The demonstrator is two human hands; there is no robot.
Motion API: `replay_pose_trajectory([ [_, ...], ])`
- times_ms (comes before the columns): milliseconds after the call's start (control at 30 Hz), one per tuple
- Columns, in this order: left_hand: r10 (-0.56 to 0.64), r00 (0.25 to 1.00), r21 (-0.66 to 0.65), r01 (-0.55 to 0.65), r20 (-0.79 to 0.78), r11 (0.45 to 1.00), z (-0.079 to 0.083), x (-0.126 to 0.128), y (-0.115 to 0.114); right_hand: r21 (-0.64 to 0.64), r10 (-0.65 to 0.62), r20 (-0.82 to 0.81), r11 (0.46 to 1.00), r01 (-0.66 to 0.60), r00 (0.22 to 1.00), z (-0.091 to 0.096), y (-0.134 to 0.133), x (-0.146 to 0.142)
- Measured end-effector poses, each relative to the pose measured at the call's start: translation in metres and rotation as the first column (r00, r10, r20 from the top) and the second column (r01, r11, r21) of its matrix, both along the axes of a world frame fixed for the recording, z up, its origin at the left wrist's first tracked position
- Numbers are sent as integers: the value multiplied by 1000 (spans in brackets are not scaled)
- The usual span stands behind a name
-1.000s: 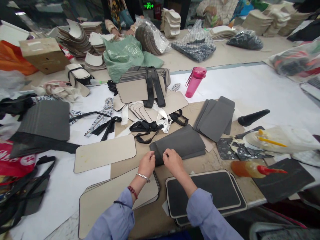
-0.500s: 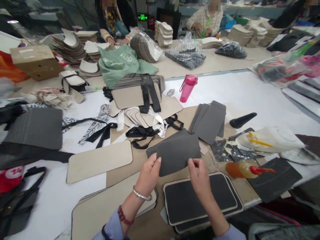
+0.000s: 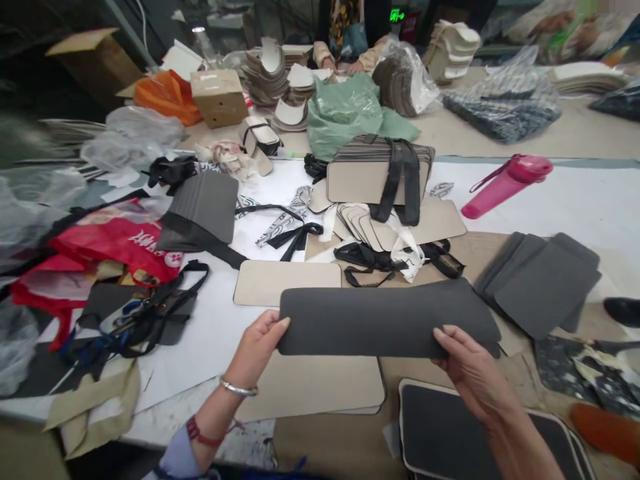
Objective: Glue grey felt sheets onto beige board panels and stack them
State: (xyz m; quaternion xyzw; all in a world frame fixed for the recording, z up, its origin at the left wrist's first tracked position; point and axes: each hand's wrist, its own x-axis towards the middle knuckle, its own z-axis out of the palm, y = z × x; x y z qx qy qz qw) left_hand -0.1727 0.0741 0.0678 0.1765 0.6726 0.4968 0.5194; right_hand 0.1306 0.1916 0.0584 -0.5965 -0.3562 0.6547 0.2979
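Observation:
A long dark grey foam sheet with rounded corners is held flat above the table between both my hands. My left hand grips its left end with the thumb on top. Along the sheet's right lower edge, my right hand holds it with fingers wrapped around. Below the sheet lie beige boards and, lower right, a black panel with a beige rim. Another beige board lies just beyond the sheet.
A stack of grey sheets lies at right, a pink bottle behind it. A strapped bundle of beige boards, black straps, a red bag and a green plastic bag crowd the table. Another person's hands work at the far side.
The grey sheet was lifted off its pile and spread out wide between both hands. My view swung left, bringing the red bag and the table's left side into sight.

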Motion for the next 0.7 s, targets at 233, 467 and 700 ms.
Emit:
replay_pose_trajectory([
  [233, 128, 842, -148, -238, -525, 960, -49, -133, -11, 132, 375, 796, 658, -741, 475, -35, 20, -136],
  [467, 59, 773, -227, -258, -632, 939, -81, -165, 11, -21, 354, 900, 615, -788, 252, -67, 29, -172],
  [700, 21, 787, -208, -188, -616, 960, -93, -148, 0, 85, 409, 787, 668, -739, 461, -61, 19, -162],
])
